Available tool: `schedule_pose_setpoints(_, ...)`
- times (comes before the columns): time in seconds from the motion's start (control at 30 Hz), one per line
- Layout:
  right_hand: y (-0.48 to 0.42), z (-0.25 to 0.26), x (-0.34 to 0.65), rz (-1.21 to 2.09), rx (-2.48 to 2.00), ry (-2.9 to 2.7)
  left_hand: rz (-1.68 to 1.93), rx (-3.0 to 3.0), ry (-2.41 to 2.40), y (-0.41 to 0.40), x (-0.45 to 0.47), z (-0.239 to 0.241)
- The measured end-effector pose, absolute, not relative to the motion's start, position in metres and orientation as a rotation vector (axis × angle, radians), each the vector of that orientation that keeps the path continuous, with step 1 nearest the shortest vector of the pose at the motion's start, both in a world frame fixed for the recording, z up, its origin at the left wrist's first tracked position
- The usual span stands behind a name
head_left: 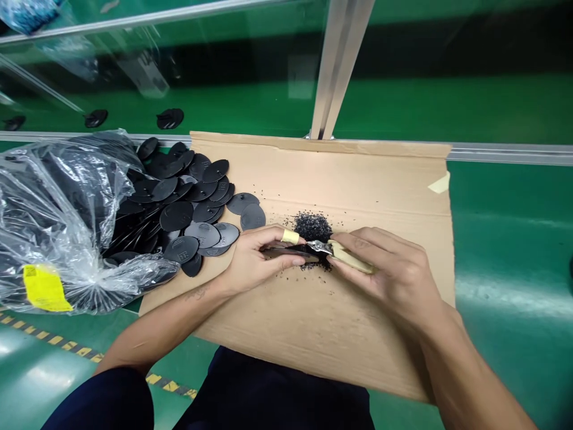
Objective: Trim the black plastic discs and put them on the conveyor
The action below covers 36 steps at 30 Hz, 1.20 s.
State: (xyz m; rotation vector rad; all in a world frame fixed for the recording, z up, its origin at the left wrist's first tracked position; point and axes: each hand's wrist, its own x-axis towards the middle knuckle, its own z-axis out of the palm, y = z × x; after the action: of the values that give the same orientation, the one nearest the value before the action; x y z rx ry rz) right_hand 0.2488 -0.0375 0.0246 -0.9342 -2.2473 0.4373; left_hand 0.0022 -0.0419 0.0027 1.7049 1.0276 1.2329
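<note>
Bright, even overhead light. Glare streaks the green table [505, 239] right of the cardboard sheet [358, 185] and the plastic bag [58, 203] left of it. Edges bend and blur.

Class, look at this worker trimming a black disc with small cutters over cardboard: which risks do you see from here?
1. The cutters in the right hand work right beside the left hand fingers gripping the black disc; a slip might nick them.
2. The loose trimmings could scatter off the cardboard.
3. The pile of discs spilling from the plastic bag might slide.
</note>
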Motion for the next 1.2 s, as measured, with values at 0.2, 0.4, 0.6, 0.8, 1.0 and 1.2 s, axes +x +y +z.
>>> schedule_pose_setpoints(0.2,-0.037,0.029,0.25,0.168,-1.017,-2.361,1.173,2.058,0.933,-0.04,0.0,0.006)
schedule_pose_setpoints(0.4,-0.036,0.035,0.258,0.144,-1.027,-2.423,1.131,2.276,1.013,-0.039,0.0,0.006)
schedule_pose_setpoints(0.6,-0.038,0.038,0.251,0.676,-1.008,-2.151,1.268,1.921,1.04,-0.044,0.002,0.003)
schedule_pose_setpoints(0.8,-0.047,0.03,0.23,0.505,-0.861,-2.107,1.26,2.014,0.923,-0.044,0.001,0.002)
schedule_pose_setpoints(1.0,-0.052,0.036,0.228,0.506,-0.718,-2.143,0.984,2.51,0.983,-0.039,-0.007,0.001)
schedule_pose_setpoints(1.2,-0.036,0.038,0.249,0.429,-0.963,-2.129,1.14,2.156,0.948,-0.039,-0.007,0.002)
